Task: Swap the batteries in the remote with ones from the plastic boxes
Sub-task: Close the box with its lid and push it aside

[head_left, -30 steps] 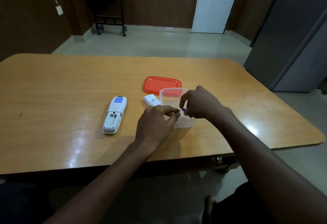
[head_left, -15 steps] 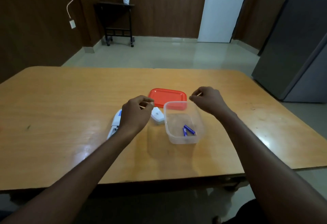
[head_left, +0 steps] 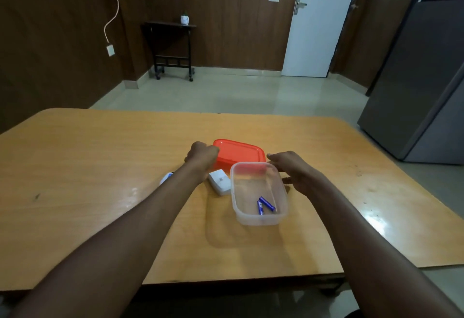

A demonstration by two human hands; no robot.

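The fingers of the left hand are seen curled under, knuckles up, at the left edge of the red lid; whether that edge is gripped or merely touched cannot be told, since the fingertips are hidden behind the hand. The fingers of the right hand are held loosely extended and slightly spread, pointing leftward toward the lid's right end, with nothing pinched; the thumb is lowered beside the right wall of the clear plastic box. Both forearms are stretched forward from the near table edge and converge on the lid.

Just nearer than the fingers, the open box is set on the wooden table, its long axis running away from the viewer and its far rim overlapping the lid's near edge in this view. Two blue batteries are lain in its near right corner, forming a narrow V: one points roughly away from the viewer, the other slants toward the near right. Below the left wrist a small white cover piece is placed against the box's left side. The remote is largely hidden beneath the left forearm; only a white and blue end is shown, so its axis cannot be told.
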